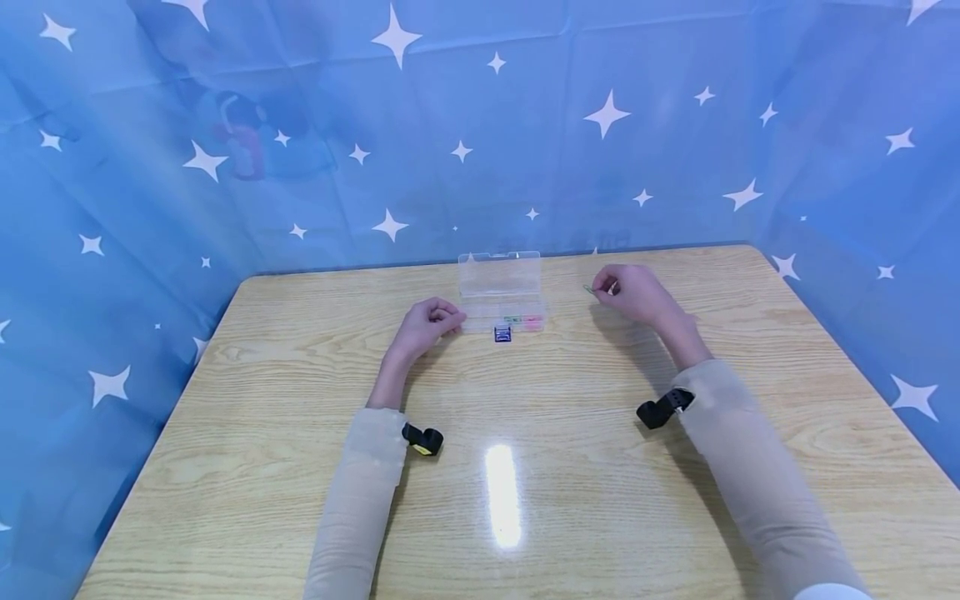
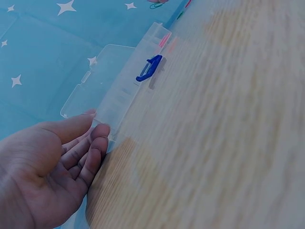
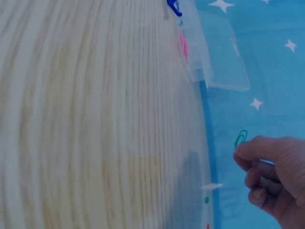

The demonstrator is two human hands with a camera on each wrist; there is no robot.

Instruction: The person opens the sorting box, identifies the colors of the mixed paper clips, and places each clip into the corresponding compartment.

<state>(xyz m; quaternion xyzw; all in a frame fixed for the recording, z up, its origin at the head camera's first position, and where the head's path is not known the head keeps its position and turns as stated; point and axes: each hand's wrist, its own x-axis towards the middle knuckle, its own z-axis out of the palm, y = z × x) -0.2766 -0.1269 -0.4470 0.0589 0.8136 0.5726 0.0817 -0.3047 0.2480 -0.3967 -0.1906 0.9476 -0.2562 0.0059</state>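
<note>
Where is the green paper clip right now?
The green paper clip is pinched in the right hand, right of the clear plastic box.

Left hand: rests on its outer edge, forearm stretched forward, sleeve to the wrist, a black strap just behind the cuff. Head view shows the fingers loosely curled; left wrist view shows them fairly straight, side by side, palm open, holding nothing.

Right hand: raised slightly, forearm angled inward, black strap at the cuff. Thumb and forefinger pinched together; remaining fingers curled under toward the palm.
</note>
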